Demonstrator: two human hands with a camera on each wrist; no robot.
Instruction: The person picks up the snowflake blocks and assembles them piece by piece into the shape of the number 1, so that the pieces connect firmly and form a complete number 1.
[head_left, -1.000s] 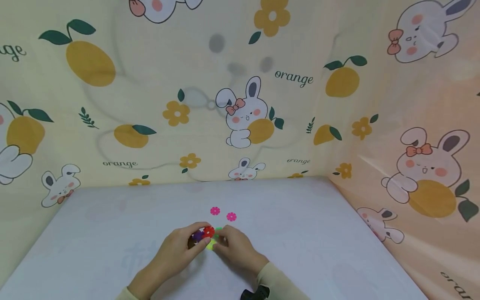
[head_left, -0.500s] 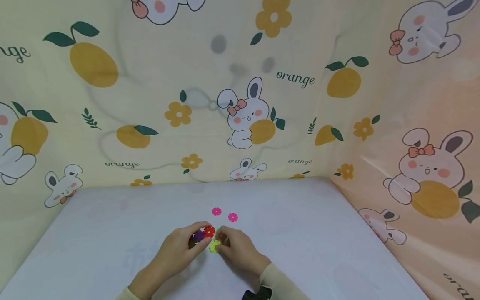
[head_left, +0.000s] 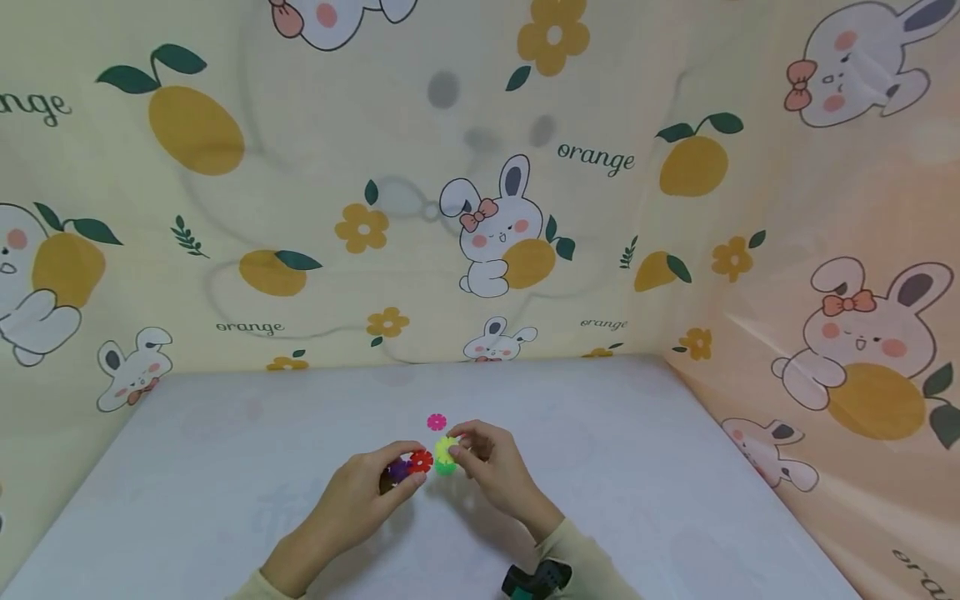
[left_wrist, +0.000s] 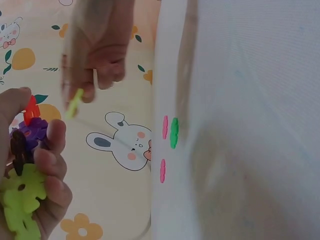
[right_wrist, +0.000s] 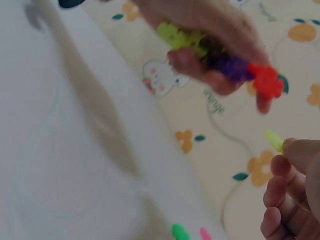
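My left hand (head_left: 352,498) grips a short chain of joined flower-shaped plastic discs. A red disc (head_left: 422,461) sits at its tip, then a purple disc (left_wrist: 34,131), a brown disc (left_wrist: 18,149) and yellow-green discs (left_wrist: 24,186) against the palm. Just right of the red disc, apart from it, my right hand (head_left: 501,472) pinches a single yellow disc (head_left: 446,450) between thumb and fingertips. The left wrist view shows that disc (left_wrist: 74,103) edge-on and slightly blurred. Both hands are raised above the table.
On the white table (head_left: 637,467) lie a green disc (head_left: 446,470) and a pink disc (head_left: 437,422). A second pink disc (left_wrist: 162,171) appears in the left wrist view; my right hand covers it in the head view. Printed cloth (head_left: 360,167) hangs behind and at the right.
My right hand has lifted the yellow disc from below the red disc, moving up and right. It now covers one pink disc. The left hand keeps its grip, nearly still.
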